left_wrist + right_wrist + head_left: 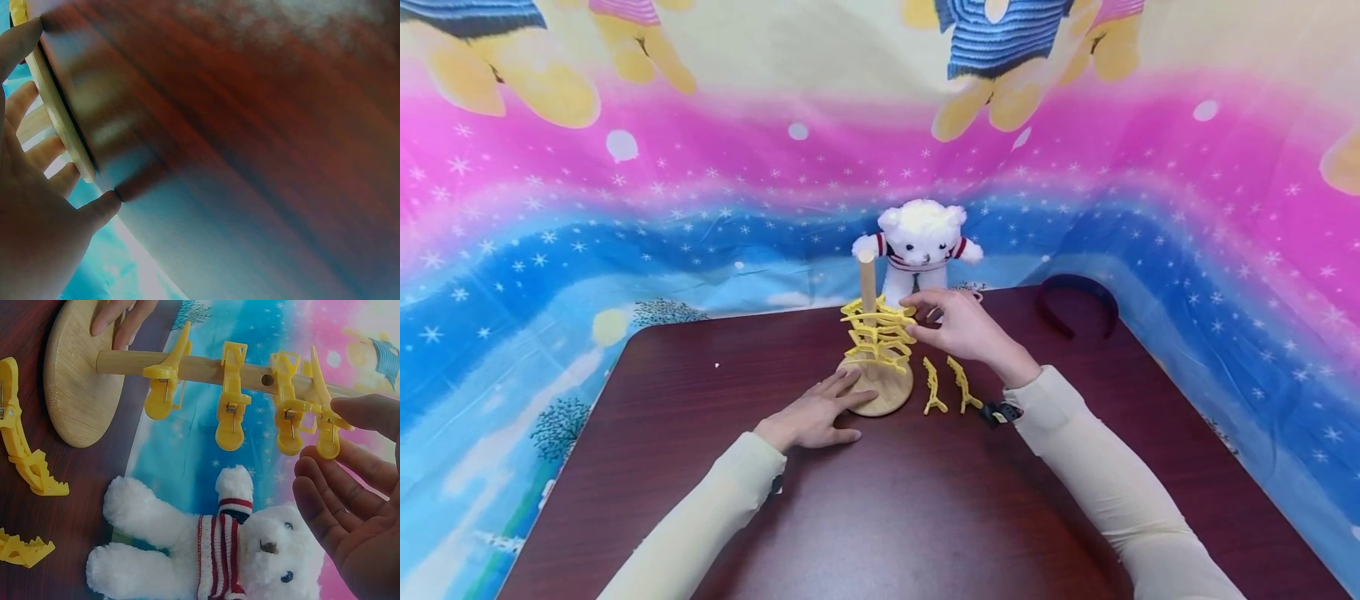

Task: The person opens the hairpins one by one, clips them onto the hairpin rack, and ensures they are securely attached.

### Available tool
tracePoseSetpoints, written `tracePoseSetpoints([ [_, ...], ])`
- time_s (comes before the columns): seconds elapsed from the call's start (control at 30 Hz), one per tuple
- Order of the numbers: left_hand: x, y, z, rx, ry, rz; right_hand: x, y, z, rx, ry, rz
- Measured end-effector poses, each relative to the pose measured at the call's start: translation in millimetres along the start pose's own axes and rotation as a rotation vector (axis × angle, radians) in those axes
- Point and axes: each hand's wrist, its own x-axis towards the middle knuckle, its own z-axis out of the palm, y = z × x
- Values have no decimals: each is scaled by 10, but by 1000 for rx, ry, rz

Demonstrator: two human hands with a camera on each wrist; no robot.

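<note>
A wooden post (868, 283) stands upright on a round wooden base (891, 398). Several yellow hair clips (231, 412) are clamped along the post, one above another. At the uppermost clip (322, 394), my right hand (958, 325) has its thumb and index finger on the handle end, pinching it. My left hand (820, 408) lies with spread, fairly straight fingers on the near left of the base, its thumb on the table. Two more alligator-style clips, a left one (932, 385) and a right one (959, 383), lie on the table right of the base.
Behind the post sits a white teddy bear (921, 242) in a striped sweater. A dark headband (1078, 287) rests at the table's back right. The dark wood table (700, 417) is backed by a printed cloth (760, 183).
</note>
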Motion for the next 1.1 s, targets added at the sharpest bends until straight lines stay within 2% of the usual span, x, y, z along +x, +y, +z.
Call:
tracePoseSetpoints([
  [0.6,-10,7,-8,-8,6,8,-57,88,-24,39,15,17],
  [0.8,-11,-1,-7,-6,8,13,-145,212,-42,30,32,27],
  [1.1,-11,-6,-4,3,6,16,-301,394,-38,73,51,39],
])
